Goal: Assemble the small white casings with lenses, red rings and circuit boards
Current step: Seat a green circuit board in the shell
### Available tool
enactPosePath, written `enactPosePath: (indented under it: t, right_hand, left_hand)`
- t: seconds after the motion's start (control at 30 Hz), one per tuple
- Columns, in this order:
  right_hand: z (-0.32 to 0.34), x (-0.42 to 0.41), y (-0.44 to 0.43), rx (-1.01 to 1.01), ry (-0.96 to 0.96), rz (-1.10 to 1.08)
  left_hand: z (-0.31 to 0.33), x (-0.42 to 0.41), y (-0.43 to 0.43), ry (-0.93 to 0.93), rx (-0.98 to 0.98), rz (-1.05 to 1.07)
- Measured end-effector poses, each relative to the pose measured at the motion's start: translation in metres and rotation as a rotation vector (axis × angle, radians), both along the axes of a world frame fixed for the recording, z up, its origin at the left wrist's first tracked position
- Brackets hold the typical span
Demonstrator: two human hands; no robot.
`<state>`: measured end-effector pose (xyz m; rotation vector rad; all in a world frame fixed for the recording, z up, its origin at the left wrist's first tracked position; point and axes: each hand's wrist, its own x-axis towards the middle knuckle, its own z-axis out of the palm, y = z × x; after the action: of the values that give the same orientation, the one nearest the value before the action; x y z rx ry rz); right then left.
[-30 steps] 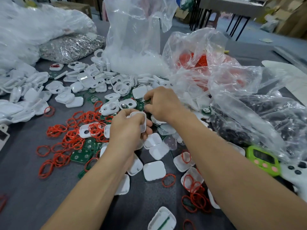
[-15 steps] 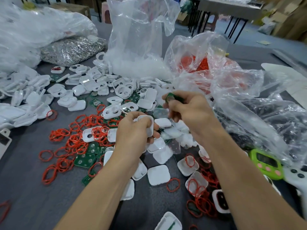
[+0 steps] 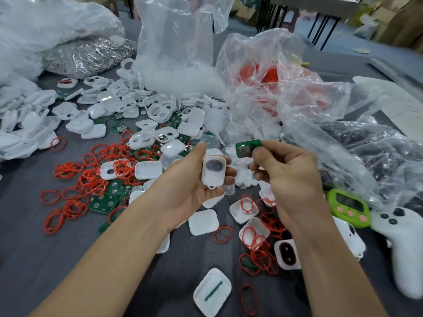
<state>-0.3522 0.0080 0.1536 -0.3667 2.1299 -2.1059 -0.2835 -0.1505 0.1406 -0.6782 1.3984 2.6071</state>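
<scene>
My left hand (image 3: 183, 181) holds a small white casing (image 3: 213, 171) between thumb and fingers, its hollow side up with a dark oval showing inside. Just to its right, my right hand (image 3: 288, 177) pinches a green circuit board (image 3: 246, 149) by its edge, lifted above the table and apart from the casing. Loose red rings (image 3: 91, 177), more green boards (image 3: 107, 197) and white casing halves (image 3: 148, 169) lie scattered on the grey table (image 3: 34, 236) below and to the left.
Clear plastic bags stand behind: one with white parts (image 3: 183, 65), one with red rings (image 3: 263, 74), one with dark parts (image 3: 377, 156). A bag of metal rings (image 3: 87, 56) lies at the back left. A green timer (image 3: 349, 208) and a white controller (image 3: 405, 243) sit at the right.
My right hand picked a green board out of the pile and lifted it toward me. My left hand turned the casing so its hollow side faces up.
</scene>
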Motion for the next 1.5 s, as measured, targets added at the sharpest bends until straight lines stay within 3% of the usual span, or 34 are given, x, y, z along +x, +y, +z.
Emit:
enactPosePath:
  t: [0.13, 0.4, 0.67, 1.23, 1.5]
  right_hand:
    - [0.007, 0.004, -0.005, 0.060, 0.066, 0.142]
    - [0.010, 0.004, -0.007, 0.123, 0.104, 0.158]
    - [0.002, 0.008, -0.013, 0.296, 0.172, 0.176]
    - [0.004, 0.019, -0.019, 0.456, 0.336, 0.040]
    - [0.005, 0.015, -0.013, 0.444, 0.334, 0.092]
  left_hand:
    - [0.000, -0.001, -0.004, 0.000, -0.002, -0.092]
    - [-0.005, 0.000, -0.009, 0.071, 0.015, -0.241]
    - [-0.006, -0.001, -0.006, 0.089, 0.024, -0.246]
    - [-0.008, -0.003, -0.002, 0.095, 0.046, -0.262]
    - [-0.008, -0.003, -0.002, 0.090, 0.008, -0.273]
